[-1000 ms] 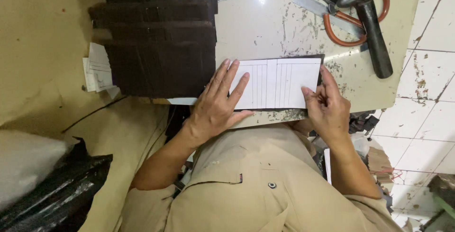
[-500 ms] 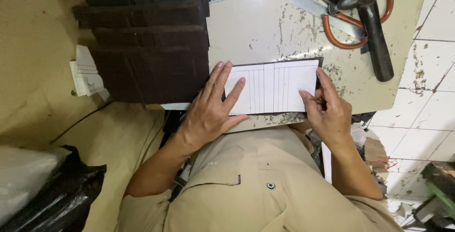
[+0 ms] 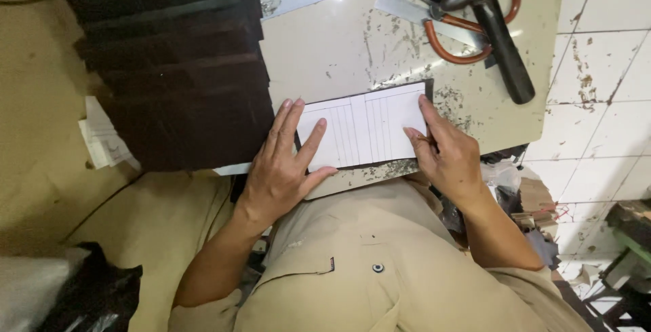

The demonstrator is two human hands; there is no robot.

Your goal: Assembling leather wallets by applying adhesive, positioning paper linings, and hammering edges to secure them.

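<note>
A white paper template (image 3: pixel 369 128) with drawn vertical lines lies flat on a dark leather piece (image 3: pixel 430 88) whose edge shows around it, on a worn cream tabletop (image 3: pixel 339 40). My left hand (image 3: pixel 285 162) presses flat on the template's left end, fingers spread. My right hand (image 3: pixel 444 149) rests on its right end, with the fingertips on the paper's edge. Neither hand grips anything.
A stack of dark brown leather pieces (image 3: pixel 176 67) sits left of the template. Orange-handled scissors (image 3: pixel 468 27) and a black-handled tool (image 3: pixel 498 40) lie at the far right of the tabletop. Papers (image 3: pixel 102 139) lie at the left. Tiled floor with scraps (image 3: pixel 529 203) is at the right.
The view has shifted slightly. Both hands stay pressed on the template, and the right fingers have slid a little along its right edge.
</note>
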